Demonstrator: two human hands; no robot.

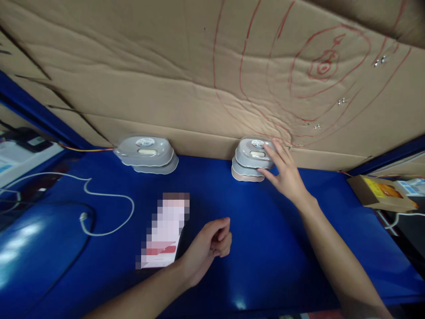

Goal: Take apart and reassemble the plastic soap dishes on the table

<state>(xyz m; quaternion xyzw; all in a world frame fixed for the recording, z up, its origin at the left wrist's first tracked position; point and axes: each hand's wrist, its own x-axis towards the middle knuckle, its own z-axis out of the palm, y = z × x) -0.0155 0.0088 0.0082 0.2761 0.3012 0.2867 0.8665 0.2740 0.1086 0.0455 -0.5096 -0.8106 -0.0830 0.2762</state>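
Note:
My right hand (pixel 284 170) is at the right end of a short stack of clear-lidded oval plastic containers (pixel 254 156). Its fingers are spread, with the index finger over the lid and the thumb low at the front side. I cannot tell how firmly it touches the stack. The lid bears a round label and a pale oblong tab. My left hand (pixel 212 241) hovers or rests low over the blue table with its fingers curled in, and nothing shows in it. Left of it lies a lit phone (pixel 162 235), its screen blurred out.
A second stack of similar containers (pixel 146 153) stands at the back left against the cardboard wall (pixel 149 79), which carries red drawn rings. White and black cables (pixel 129 199) lie across the left of the blue table (pixel 265 266). An open cardboard box (pixel 381 195) sits at the right edge.

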